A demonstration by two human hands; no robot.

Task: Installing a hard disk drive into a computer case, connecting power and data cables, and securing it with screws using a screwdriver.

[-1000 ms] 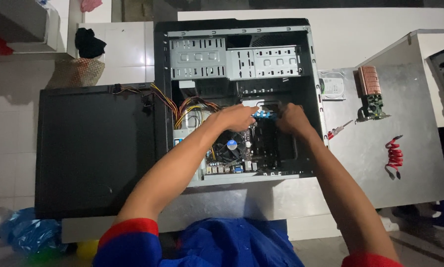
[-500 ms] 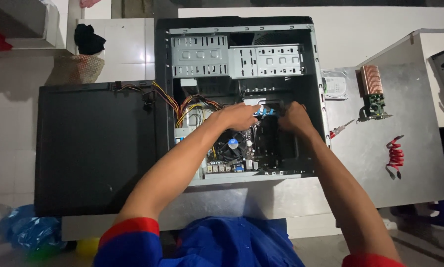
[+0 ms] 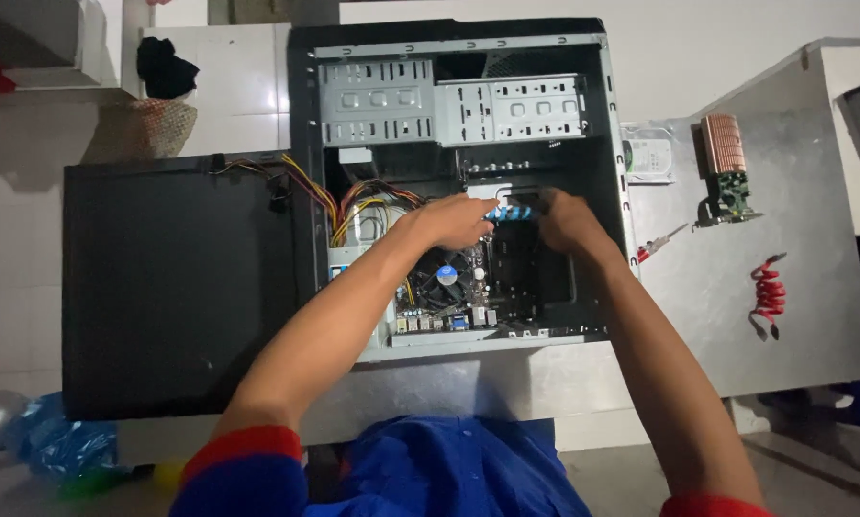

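Note:
An open black computer case lies on its side on a grey table, its motherboard exposed. My left hand and my right hand both reach inside and grip the two ends of a blue-and-white striped module near the top of the board. The round cooler fan sits just below my left hand. A bundle of yellow, red and black wires runs in from the left.
The black side panel lies flat to the case's left. On the table to the right are a drive, a card with a copper heatsink, a red-handled screwdriver and a coiled red cable. Blue bags lie on the floor.
Both hands have stayed on the striped module in nearly the same spot, with only a small shift of the fingers.

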